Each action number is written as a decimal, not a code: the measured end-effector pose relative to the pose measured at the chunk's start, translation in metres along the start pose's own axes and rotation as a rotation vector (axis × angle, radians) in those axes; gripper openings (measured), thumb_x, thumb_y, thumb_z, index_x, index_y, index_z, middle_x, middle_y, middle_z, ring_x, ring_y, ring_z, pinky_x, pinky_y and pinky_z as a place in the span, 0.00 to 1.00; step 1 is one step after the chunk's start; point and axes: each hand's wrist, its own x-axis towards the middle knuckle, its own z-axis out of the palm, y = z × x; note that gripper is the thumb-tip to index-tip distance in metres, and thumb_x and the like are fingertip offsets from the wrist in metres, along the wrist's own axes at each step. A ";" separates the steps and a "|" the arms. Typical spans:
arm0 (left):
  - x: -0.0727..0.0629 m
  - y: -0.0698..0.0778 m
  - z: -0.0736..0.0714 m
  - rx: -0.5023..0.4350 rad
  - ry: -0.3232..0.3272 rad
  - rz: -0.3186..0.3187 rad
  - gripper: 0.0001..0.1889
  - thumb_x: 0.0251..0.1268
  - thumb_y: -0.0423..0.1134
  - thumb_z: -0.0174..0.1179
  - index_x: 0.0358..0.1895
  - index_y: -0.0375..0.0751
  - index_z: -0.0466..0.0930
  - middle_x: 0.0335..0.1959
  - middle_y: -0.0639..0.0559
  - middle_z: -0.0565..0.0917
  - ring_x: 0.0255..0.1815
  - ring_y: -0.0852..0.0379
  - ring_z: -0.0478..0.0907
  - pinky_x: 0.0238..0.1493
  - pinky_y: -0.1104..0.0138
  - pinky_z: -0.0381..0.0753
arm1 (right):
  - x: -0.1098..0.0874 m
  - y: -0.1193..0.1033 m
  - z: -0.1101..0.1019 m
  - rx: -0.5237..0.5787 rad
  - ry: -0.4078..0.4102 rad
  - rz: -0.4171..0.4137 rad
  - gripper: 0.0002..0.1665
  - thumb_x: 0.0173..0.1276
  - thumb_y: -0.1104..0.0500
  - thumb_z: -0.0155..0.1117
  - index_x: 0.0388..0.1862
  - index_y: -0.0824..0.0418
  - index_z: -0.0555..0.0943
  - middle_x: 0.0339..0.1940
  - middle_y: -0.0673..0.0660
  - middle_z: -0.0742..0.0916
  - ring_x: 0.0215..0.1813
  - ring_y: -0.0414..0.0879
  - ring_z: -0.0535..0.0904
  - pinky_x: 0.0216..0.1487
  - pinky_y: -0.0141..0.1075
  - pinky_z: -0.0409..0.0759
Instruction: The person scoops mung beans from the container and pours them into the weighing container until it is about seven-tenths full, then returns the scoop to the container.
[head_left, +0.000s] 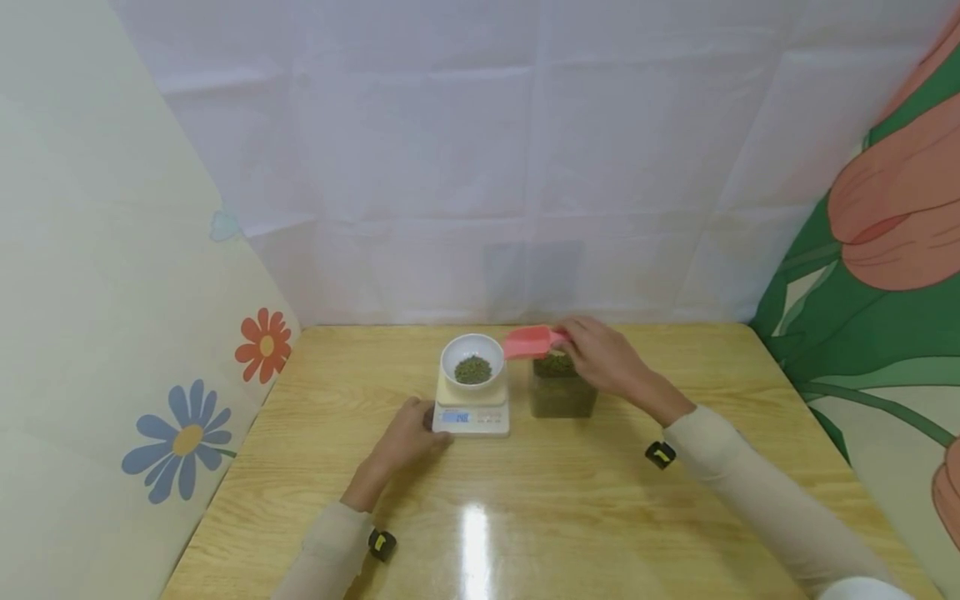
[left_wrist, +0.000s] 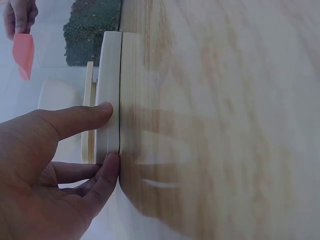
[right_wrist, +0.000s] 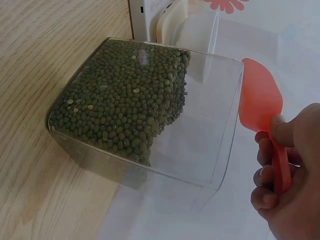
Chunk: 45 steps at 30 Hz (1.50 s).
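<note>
Your right hand (head_left: 603, 357) pinches the handle of the red scoop (head_left: 534, 341) near the centre of the head view, its thumb and curled fingers closed round the thin stem, while the blade hangs between the white bowl (head_left: 472, 360) and the clear container (right_wrist: 150, 115) of green beans (right_wrist: 125, 105). The scoop looks like light, stiff plastic, so a grip far back on the handle should give you reach without strain; the blade looks empty in the right wrist view. The beans are small, hard and smooth, likely to roll off and scatter, so keep the blade level once loaded. Your left hand (left_wrist: 55, 165) rests against the lower left corner of the scale (head_left: 471, 410), thumb and a fingertip touching its white edge. The bowl probably slides easily on the scale's plate.
</note>
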 end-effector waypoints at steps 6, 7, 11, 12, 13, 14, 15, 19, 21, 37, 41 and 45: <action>0.000 -0.001 0.000 -0.003 -0.005 -0.006 0.29 0.58 0.38 0.79 0.62 0.34 0.84 0.47 0.45 0.78 0.46 0.52 0.73 0.55 0.54 0.82 | -0.004 0.004 -0.005 -0.016 0.022 -0.014 0.19 0.83 0.54 0.60 0.61 0.67 0.82 0.56 0.64 0.88 0.60 0.61 0.84 0.62 0.56 0.84; 0.000 -0.001 0.000 -0.004 -0.007 -0.007 0.29 0.58 0.38 0.78 0.63 0.34 0.84 0.47 0.45 0.77 0.46 0.52 0.73 0.55 0.54 0.82 | -0.005 0.004 -0.005 -0.018 0.023 -0.013 0.19 0.83 0.54 0.60 0.61 0.67 0.82 0.56 0.64 0.88 0.59 0.61 0.84 0.62 0.56 0.84; 0.001 -0.002 0.000 -0.008 -0.008 -0.010 0.29 0.58 0.39 0.78 0.63 0.34 0.84 0.47 0.45 0.77 0.46 0.52 0.73 0.55 0.54 0.82 | -0.007 0.009 -0.007 -0.019 0.027 -0.009 0.19 0.84 0.54 0.59 0.61 0.67 0.82 0.57 0.64 0.88 0.60 0.61 0.84 0.62 0.56 0.84; 0.001 -0.002 0.000 -0.008 -0.008 -0.008 0.29 0.58 0.39 0.79 0.63 0.34 0.84 0.47 0.45 0.77 0.46 0.52 0.73 0.55 0.54 0.82 | -0.008 0.010 -0.008 -0.019 0.028 -0.006 0.19 0.84 0.54 0.59 0.61 0.67 0.82 0.58 0.65 0.88 0.60 0.61 0.84 0.62 0.57 0.84; 0.001 -0.002 0.000 -0.009 -0.007 -0.008 0.29 0.57 0.39 0.79 0.63 0.34 0.84 0.47 0.45 0.77 0.46 0.52 0.73 0.55 0.54 0.82 | -0.009 0.012 -0.008 -0.019 0.032 -0.005 0.19 0.84 0.54 0.59 0.61 0.67 0.82 0.58 0.65 0.88 0.60 0.62 0.84 0.63 0.57 0.84; 0.001 -0.002 0.000 -0.010 -0.006 -0.006 0.29 0.57 0.38 0.79 0.63 0.34 0.84 0.47 0.45 0.78 0.46 0.52 0.73 0.55 0.54 0.82 | -0.009 0.013 -0.009 -0.021 0.036 -0.004 0.19 0.84 0.54 0.59 0.61 0.68 0.82 0.58 0.65 0.88 0.60 0.62 0.83 0.63 0.57 0.84; 0.001 -0.002 0.000 -0.011 -0.005 -0.005 0.29 0.57 0.38 0.79 0.63 0.33 0.84 0.47 0.45 0.78 0.46 0.52 0.73 0.55 0.54 0.82 | -0.009 0.014 -0.009 -0.025 0.040 -0.004 0.19 0.84 0.54 0.59 0.60 0.68 0.82 0.58 0.65 0.88 0.60 0.62 0.83 0.63 0.58 0.84; 0.001 -0.002 -0.001 -0.018 -0.006 -0.008 0.29 0.57 0.38 0.79 0.63 0.33 0.84 0.47 0.44 0.77 0.46 0.52 0.73 0.54 0.54 0.83 | -0.012 0.019 -0.012 -0.034 0.056 -0.003 0.19 0.84 0.55 0.59 0.60 0.68 0.82 0.58 0.65 0.88 0.61 0.62 0.83 0.63 0.58 0.83; 0.001 -0.002 0.000 -0.019 -0.006 -0.013 0.29 0.57 0.38 0.78 0.63 0.33 0.84 0.47 0.45 0.77 0.46 0.52 0.73 0.54 0.55 0.82 | -0.013 0.020 -0.013 -0.033 0.059 -0.001 0.19 0.84 0.54 0.59 0.60 0.67 0.82 0.58 0.65 0.88 0.61 0.62 0.83 0.63 0.59 0.83; 0.002 -0.001 -0.001 -0.001 -0.001 -0.015 0.29 0.57 0.38 0.79 0.63 0.34 0.84 0.46 0.45 0.78 0.45 0.52 0.73 0.52 0.56 0.83 | -0.025 0.031 -0.026 -0.071 0.064 0.033 0.18 0.84 0.55 0.59 0.59 0.68 0.82 0.56 0.66 0.88 0.58 0.62 0.83 0.58 0.60 0.83; 0.002 -0.002 0.000 0.001 0.002 -0.016 0.29 0.57 0.39 0.79 0.63 0.34 0.84 0.46 0.45 0.78 0.45 0.52 0.74 0.52 0.56 0.83 | -0.027 0.033 -0.027 -0.106 0.060 0.032 0.17 0.83 0.55 0.60 0.58 0.68 0.83 0.55 0.65 0.88 0.56 0.61 0.84 0.54 0.58 0.84; 0.002 -0.002 0.001 0.002 0.002 -0.012 0.29 0.57 0.38 0.79 0.63 0.34 0.84 0.46 0.45 0.78 0.45 0.52 0.73 0.53 0.55 0.83 | -0.029 0.035 -0.028 -0.131 0.047 0.031 0.17 0.83 0.56 0.61 0.57 0.68 0.84 0.55 0.66 0.88 0.58 0.63 0.83 0.56 0.59 0.84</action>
